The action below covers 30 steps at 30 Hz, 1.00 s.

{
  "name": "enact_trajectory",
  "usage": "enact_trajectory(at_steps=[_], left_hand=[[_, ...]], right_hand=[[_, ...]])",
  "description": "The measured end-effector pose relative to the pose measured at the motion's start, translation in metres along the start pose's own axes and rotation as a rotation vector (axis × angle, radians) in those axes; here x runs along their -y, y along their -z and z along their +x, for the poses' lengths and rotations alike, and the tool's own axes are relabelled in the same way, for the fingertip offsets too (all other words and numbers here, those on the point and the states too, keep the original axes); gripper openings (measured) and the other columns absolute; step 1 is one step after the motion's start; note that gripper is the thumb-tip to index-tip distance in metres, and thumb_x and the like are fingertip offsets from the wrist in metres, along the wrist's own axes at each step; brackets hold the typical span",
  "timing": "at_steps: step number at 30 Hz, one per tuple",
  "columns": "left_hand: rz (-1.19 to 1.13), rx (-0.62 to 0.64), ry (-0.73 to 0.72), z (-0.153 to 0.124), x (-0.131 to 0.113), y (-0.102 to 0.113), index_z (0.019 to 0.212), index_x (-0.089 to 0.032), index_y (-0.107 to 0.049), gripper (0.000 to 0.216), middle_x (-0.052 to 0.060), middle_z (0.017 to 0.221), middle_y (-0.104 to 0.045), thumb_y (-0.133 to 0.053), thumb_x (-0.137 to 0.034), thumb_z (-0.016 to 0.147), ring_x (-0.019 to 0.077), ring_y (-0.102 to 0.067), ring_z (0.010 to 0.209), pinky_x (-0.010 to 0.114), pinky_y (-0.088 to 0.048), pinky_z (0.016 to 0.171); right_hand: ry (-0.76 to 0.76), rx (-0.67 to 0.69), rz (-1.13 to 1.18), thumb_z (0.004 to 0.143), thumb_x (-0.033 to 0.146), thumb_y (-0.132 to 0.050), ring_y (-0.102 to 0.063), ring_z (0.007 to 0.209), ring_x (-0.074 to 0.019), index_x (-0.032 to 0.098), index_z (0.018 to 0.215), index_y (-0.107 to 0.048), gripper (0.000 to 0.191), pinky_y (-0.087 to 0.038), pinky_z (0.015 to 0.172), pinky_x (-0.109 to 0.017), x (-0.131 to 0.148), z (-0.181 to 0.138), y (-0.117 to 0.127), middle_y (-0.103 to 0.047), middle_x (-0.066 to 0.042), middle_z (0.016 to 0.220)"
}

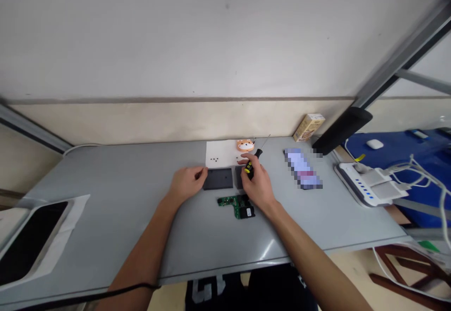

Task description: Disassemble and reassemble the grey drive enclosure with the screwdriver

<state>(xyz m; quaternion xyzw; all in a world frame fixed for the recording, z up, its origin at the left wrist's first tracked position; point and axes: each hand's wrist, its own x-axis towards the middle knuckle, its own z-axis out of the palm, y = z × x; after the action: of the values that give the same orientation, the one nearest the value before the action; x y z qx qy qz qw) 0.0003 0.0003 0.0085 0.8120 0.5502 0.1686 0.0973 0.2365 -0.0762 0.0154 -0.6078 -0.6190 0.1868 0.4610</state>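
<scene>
A flat black plastic cover lies on the grey desk. At its left edge is my left hand, with curled fingers and the thumb pinching at the edge. My right hand holds a screwdriver with a black and yellow handle, its thin shaft pointing up and away. Under the same hand's fingers sits a second dark plastic part, mostly hidden. Nearer to me rests a green circuit board with a black module on it, below the two dark parts.
Several tiny dark screws lie on a white sheet behind the covers, beside an orange animal-face case. A phone, a small carton and a power strip with cables are right. A black-screened tablet is left.
</scene>
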Motion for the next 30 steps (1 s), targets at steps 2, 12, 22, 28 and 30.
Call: enact_trajectory(at_steps=[2,12,22,28,30], left_hand=[[-0.010,0.001,-0.003,-0.0004,0.0003,0.0005,0.057,-0.019,-0.049,0.047,0.001,0.055,-0.053,-0.043,-0.044,0.097,0.0144,-0.041,0.052,0.030,-0.022,0.057],[-0.071,0.015,-0.018,-0.0016,0.0016,0.0026,0.070,-0.021,-0.055,0.037,-0.002,0.060,-0.055,-0.047,-0.045,0.097,0.0133,-0.045,0.056,0.028,-0.029,0.059],[-0.110,0.020,0.014,-0.0006,0.0002,0.0040,0.078,-0.022,-0.064,0.032,0.000,0.069,-0.064,-0.049,-0.044,0.096,0.0147,-0.054,0.062,0.027,-0.032,0.062],[-0.125,0.010,0.012,-0.0022,-0.0007,0.0035,0.074,-0.021,-0.062,0.035,0.000,0.066,-0.063,-0.048,-0.044,0.096,0.0145,-0.051,0.060,0.027,-0.029,0.060],[-0.110,-0.007,0.004,-0.0027,-0.0015,0.0025,0.067,-0.021,-0.058,0.039,0.000,0.064,-0.060,-0.047,-0.043,0.097,0.0144,-0.048,0.058,0.027,-0.028,0.060]], right_hand=[[0.010,-0.002,-0.043,0.085,0.011,-0.049,-0.068,0.104,-0.0253,0.030,0.131,-0.052,0.049,-0.050,0.095,-0.043,-0.0009,0.0008,0.0004,-0.074,-0.005,0.116],[0.003,-0.026,-0.022,0.085,0.011,-0.048,-0.067,0.109,-0.0254,0.028,0.135,-0.048,0.053,-0.050,0.098,-0.043,-0.0040,0.0014,-0.0024,-0.072,-0.007,0.120],[-0.003,-0.035,-0.017,0.086,0.013,-0.048,-0.067,0.105,-0.0258,0.027,0.134,-0.050,0.050,-0.050,0.094,-0.042,-0.0071,0.0037,-0.0009,-0.072,-0.007,0.118],[0.030,-0.014,-0.094,0.085,0.011,-0.048,-0.067,0.103,-0.0262,0.027,0.133,-0.052,0.051,-0.050,0.094,-0.043,-0.0060,0.0031,0.0005,-0.073,-0.008,0.114],[0.053,-0.005,-0.139,0.084,0.011,-0.048,-0.066,0.104,-0.0270,0.026,0.130,-0.054,0.050,-0.049,0.096,-0.044,-0.0061,0.0032,0.0000,-0.073,-0.008,0.112]])
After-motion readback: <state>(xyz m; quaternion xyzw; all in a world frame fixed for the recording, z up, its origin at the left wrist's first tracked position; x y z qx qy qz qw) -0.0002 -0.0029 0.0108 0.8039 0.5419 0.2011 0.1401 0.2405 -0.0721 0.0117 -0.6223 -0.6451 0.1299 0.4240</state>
